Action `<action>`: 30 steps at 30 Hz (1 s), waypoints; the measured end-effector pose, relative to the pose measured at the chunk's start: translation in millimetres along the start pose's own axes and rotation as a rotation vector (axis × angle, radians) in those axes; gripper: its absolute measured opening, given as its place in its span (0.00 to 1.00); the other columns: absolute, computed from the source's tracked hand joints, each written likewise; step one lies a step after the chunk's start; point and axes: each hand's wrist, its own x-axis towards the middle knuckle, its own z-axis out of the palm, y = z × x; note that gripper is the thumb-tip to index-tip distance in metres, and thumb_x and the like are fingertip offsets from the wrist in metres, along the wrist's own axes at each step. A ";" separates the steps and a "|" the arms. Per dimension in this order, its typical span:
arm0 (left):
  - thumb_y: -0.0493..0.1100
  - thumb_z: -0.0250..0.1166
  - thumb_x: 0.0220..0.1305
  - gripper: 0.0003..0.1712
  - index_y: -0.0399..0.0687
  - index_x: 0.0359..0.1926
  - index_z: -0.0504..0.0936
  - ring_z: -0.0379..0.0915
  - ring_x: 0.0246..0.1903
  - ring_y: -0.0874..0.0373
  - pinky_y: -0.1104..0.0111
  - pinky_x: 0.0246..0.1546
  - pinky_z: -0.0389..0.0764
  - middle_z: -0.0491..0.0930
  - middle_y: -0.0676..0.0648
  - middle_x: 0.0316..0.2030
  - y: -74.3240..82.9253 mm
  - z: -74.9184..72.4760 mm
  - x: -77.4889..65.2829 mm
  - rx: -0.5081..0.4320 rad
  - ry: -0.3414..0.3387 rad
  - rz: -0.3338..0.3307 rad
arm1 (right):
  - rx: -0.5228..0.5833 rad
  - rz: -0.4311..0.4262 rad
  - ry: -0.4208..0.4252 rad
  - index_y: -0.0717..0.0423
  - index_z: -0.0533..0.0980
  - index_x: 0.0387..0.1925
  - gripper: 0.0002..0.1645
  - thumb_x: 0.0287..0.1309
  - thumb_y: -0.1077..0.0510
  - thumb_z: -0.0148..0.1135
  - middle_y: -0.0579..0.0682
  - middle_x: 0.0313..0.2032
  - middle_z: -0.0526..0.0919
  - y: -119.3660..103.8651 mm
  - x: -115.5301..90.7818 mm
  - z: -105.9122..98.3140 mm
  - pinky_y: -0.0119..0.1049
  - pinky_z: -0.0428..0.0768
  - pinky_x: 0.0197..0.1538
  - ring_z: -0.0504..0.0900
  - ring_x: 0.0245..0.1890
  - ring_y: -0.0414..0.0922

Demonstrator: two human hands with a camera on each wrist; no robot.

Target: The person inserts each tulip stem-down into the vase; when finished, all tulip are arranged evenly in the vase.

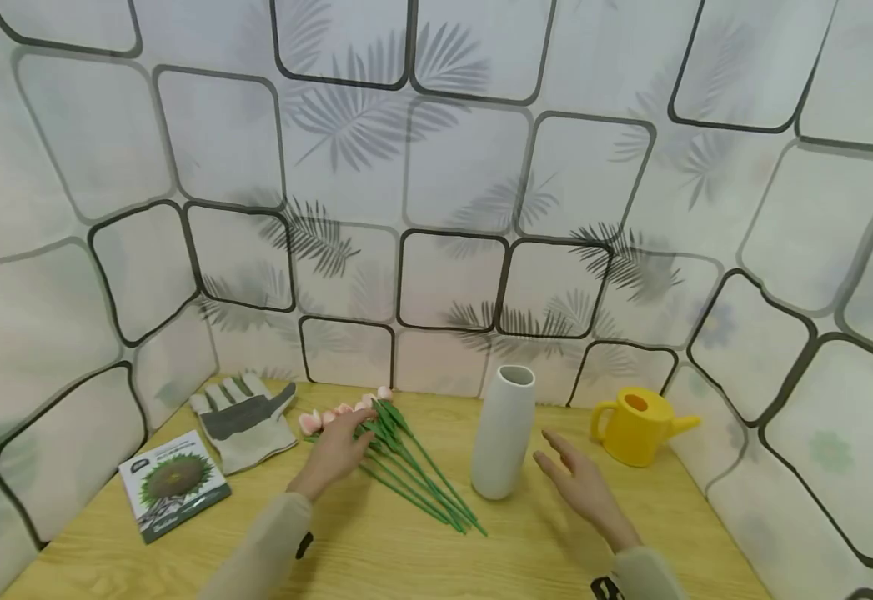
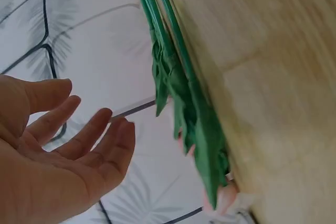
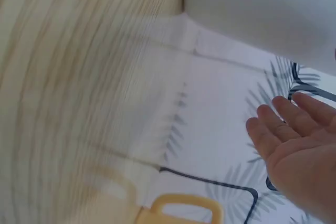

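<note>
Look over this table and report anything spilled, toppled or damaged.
Nothing stands out. The white vase and yellow watering can stand upright; the flowers, glove and printed packet lie side by side. No spill or obvious damage shows.

On the left of the wooden worktop (image 1: 406, 571) lies a pale glove (image 1: 250, 421) with a grey patch; just beside it is a flat packet (image 1: 175, 485), printed with a green-edged round plant; on the right stands a yellow watering can (image 1: 634, 432), its spout pointing right; behind, the pale wall (image 1: 454, 183) bears rounded outlines and palm leaves.
</note>
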 end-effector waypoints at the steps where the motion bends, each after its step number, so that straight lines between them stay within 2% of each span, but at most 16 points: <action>1: 0.32 0.64 0.64 0.20 0.39 0.57 0.79 0.78 0.51 0.40 0.49 0.49 0.81 0.81 0.36 0.53 -3.2 0.3 -0.1 -0.057 -0.003 -0.020 | 0.057 0.007 0.013 0.55 0.60 0.73 0.41 0.69 0.37 0.53 0.61 0.71 0.63 -1.0 1.1 1.9 0.59 0.64 0.70 0.63 0.70 0.61; 4: 0.32 0.63 0.65 0.17 0.38 0.55 0.80 0.79 0.50 0.41 0.50 0.50 0.80 0.82 0.36 0.50 -13.7 0.9 -1.7 -0.155 -0.024 -0.084 | 0.230 0.005 0.042 0.55 0.61 0.72 0.39 0.67 0.42 0.59 0.60 0.69 0.67 -6.0 6.0 7.4 0.55 0.68 0.69 0.68 0.68 0.59; 9: 0.31 0.61 0.65 0.14 0.34 0.51 0.81 0.78 0.49 0.42 0.51 0.49 0.81 0.82 0.36 0.49 -28.5 -2.4 -5.8 -0.221 -0.106 -0.157 | 0.426 -0.026 0.064 0.53 0.59 0.73 0.39 0.66 0.51 0.62 0.60 0.69 0.67 -17.3 15.1 11.5 0.56 0.66 0.69 0.66 0.69 0.57; 11: 0.30 0.60 0.66 0.13 0.32 0.51 0.81 0.78 0.49 0.41 0.55 0.44 0.83 0.82 0.35 0.48 -34.0 -4.4 -7.0 -0.260 -0.152 -0.175 | 0.479 -0.025 0.061 0.51 0.58 0.73 0.39 0.66 0.52 0.62 0.59 0.70 0.66 -21.9 17.8 10.5 0.57 0.64 0.71 0.65 0.71 0.57; 14: 0.29 0.60 0.65 0.13 0.28 0.49 0.80 0.80 0.39 0.46 0.63 0.31 0.82 0.82 0.33 0.45 -41.1 -7.9 -8.8 -0.346 -0.236 -0.187 | 0.547 -0.016 0.054 0.50 0.56 0.74 0.40 0.67 0.53 0.61 0.59 0.72 0.62 -29.7 21.0 7.6 0.58 0.60 0.72 0.62 0.72 0.57; 17: 0.29 0.59 0.64 0.14 0.26 0.49 0.79 0.77 0.29 0.54 0.68 0.23 0.77 0.82 0.32 0.40 -44.6 -11.1 -9.9 -0.418 -0.314 -0.218 | 0.592 -0.023 0.056 0.50 0.55 0.75 0.39 0.68 0.55 0.60 0.59 0.73 0.61 -36.6 24.3 4.0 0.57 0.59 0.73 0.60 0.73 0.57; 20: 0.29 0.60 0.62 0.15 0.28 0.50 0.80 0.74 0.25 0.58 0.69 0.23 0.76 0.83 0.37 0.33 -45.0 -11.7 -9.3 -0.417 -0.357 -0.284 | 0.619 -0.042 0.065 0.49 0.56 0.75 0.38 0.68 0.57 0.60 0.59 0.72 0.61 -41.5 27.2 0.4 0.56 0.60 0.73 0.60 0.72 0.56; 24: 0.29 0.59 0.60 0.16 0.29 0.49 0.81 0.73 0.22 0.60 0.70 0.22 0.75 0.82 0.42 0.25 -47.1 -10.7 -6.1 -0.374 -0.380 -0.350 | 0.608 -0.075 0.062 0.48 0.56 0.75 0.39 0.66 0.58 0.61 0.58 0.73 0.61 -47.5 30.2 -3.3 0.58 0.59 0.73 0.60 0.73 0.56; 30: 0.27 0.57 0.57 0.18 0.32 0.48 0.83 0.73 0.17 0.62 0.73 0.16 0.70 0.83 0.45 0.20 -50.4 -7.3 0.9 -0.331 -0.386 -0.428 | 0.572 -0.100 0.063 0.48 0.57 0.74 0.42 0.63 0.58 0.64 0.57 0.73 0.61 -55.3 37.9 -6.0 0.59 0.59 0.72 0.59 0.73 0.55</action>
